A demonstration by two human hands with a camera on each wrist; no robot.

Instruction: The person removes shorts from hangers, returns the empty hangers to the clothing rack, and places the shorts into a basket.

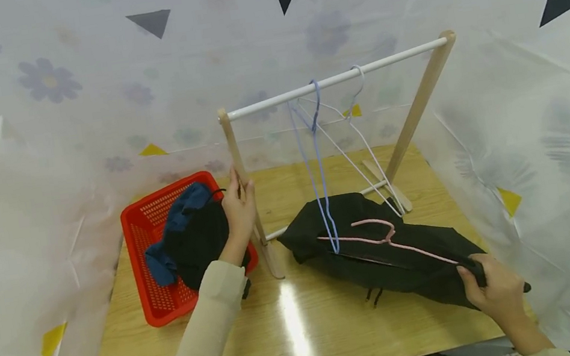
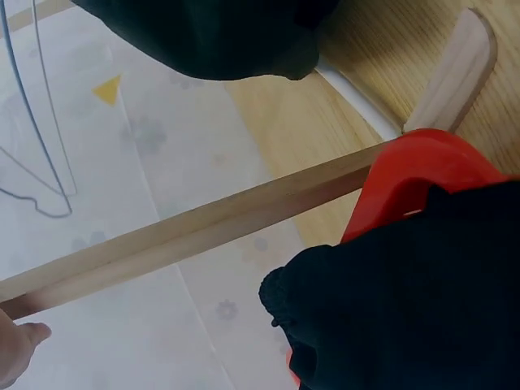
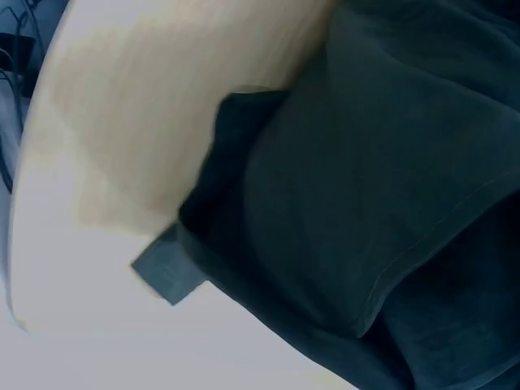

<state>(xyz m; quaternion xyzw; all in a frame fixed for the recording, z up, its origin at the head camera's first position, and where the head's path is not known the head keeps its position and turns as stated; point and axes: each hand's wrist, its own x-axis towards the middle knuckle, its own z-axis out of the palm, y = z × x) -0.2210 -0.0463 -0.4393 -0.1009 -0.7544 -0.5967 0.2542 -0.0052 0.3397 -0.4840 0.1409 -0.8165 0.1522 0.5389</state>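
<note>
A black garment (image 1: 412,263) with two short cords lies spread on the table. On it lies a pink hanger (image 1: 389,241), its hook up and its right end under a fold of cloth. My right hand (image 1: 497,288) grips that fold. In the right wrist view the dark cloth (image 3: 349,179) fills much of the picture; that hand is out of sight. My left hand (image 1: 239,212) holds the left wooden post of the clothes rack (image 1: 232,143) between thumb and fingers. Its thumb (image 2: 28,337) shows beside the post in the left wrist view.
A red basket (image 1: 139,271) with blue clothing (image 1: 187,207) and black clothing (image 1: 201,244) stands left of the rack. A blue hanger (image 1: 320,167) and a white hanger (image 1: 360,131) hang from the white rail (image 1: 399,57). The blue one overlaps the garment from the camera's side.
</note>
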